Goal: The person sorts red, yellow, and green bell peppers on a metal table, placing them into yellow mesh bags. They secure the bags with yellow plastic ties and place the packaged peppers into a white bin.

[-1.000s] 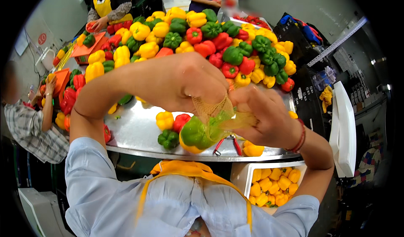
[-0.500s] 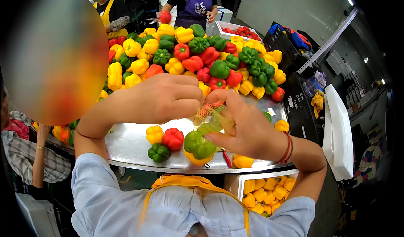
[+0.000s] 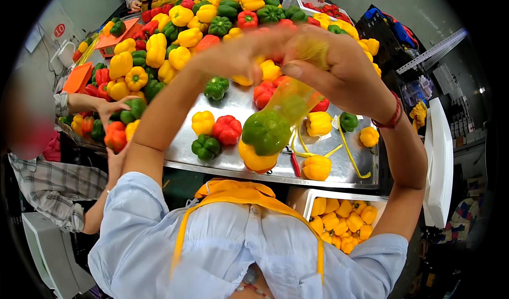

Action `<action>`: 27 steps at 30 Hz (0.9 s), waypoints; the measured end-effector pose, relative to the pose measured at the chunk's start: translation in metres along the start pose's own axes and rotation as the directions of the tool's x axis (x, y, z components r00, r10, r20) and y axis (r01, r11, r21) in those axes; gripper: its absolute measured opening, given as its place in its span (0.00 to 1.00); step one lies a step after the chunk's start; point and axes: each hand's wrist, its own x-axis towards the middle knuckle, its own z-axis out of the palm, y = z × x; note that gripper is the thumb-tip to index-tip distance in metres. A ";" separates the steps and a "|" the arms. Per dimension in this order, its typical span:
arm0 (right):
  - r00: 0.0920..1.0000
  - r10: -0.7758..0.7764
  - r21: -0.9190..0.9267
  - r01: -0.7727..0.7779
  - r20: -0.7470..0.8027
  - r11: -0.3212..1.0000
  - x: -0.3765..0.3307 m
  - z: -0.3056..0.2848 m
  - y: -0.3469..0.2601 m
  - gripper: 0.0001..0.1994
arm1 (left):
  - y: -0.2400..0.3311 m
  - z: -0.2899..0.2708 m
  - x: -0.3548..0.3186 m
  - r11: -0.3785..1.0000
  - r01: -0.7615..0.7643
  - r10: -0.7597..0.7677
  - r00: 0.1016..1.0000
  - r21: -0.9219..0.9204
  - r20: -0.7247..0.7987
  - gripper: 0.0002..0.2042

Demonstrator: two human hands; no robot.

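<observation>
My right hand (image 3: 339, 68) is closed around the bunched upper part of a yellow mesh bag (image 3: 297, 94). The bag stretches down toward me, with a large green bell pepper (image 3: 266, 133) at its lower end. Under that pepper shows a yellow bell pepper (image 3: 255, 159); whether the mesh also holds it I cannot tell. My left hand (image 3: 241, 52) is raised beside the right one, its fingers smeared by motion. Left of the bag a yellow pepper (image 3: 203, 123), a red pepper (image 3: 228, 130) and a green pepper (image 3: 205, 147) sit together on the metal table (image 3: 238, 172).
A big heap of mixed peppers (image 3: 189, 38) covers the table's far side. Yellow strips (image 3: 347, 148) and a red-handled tool (image 3: 295, 165) lie at right. A white box of yellow peppers (image 3: 307, 206) stands below the edge. At left, a co-worker's hands (image 3: 114, 108) handle peppers.
Both my hands have lifted away from me, and the mesh bag is drawn out longer. My view has shifted, showing more of the table. The co-worker at left now reaches onto peppers.
</observation>
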 end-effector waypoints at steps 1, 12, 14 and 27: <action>1.000 -0.005 -0.019 0.006 0.029 1.000 0.000 -0.002 -0.001 0.10 | -0.021 0.009 -0.006 0.997 0.067 -0.063 0.993 -0.034 0.103 0.32; 0.992 0.108 -0.231 -0.119 -0.060 0.966 -0.016 -0.058 0.015 0.08 | -0.031 0.061 0.019 0.712 0.208 -0.294 0.956 -0.670 -0.015 0.14; 0.962 0.140 -0.127 -0.173 -0.234 0.977 -0.017 -0.068 0.015 0.08 | -0.029 0.064 0.024 0.725 0.218 -0.328 0.943 -0.654 -0.049 0.13; 0.806 0.321 -0.713 0.170 0.498 0.680 -0.012 -0.036 -0.021 0.18 | -0.029 0.064 0.016 0.891 0.320 -0.385 0.909 -0.322 -0.162 0.13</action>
